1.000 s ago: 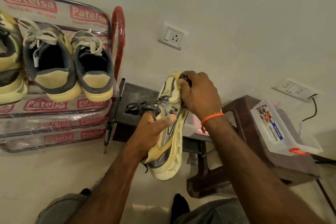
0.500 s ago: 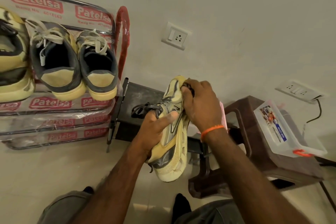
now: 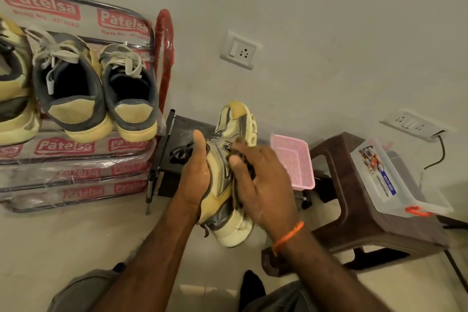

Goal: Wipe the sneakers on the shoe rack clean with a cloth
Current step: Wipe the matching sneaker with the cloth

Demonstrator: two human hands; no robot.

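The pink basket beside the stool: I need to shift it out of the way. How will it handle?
The pink basket looks like thin mesh plastic, so probably light and a little flexible. It seems empty, so a push would likely slide it easily. It appears perched on dark furniture, so it may tip off.

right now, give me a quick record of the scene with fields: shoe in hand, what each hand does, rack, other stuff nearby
shoe in hand: yellow and grey sneaker, held off the rack, toe pointing up
left hand: grips the sneaker on the lace side
right hand: presses a dark cloth against the sneaker's side
rack: shoe rack in printed plastic wrap, against the wall, holds other sneakers with heels facing out
nearby: pink basket; brown stool bearing a clear plastic box
wrist: orange thread on right wrist
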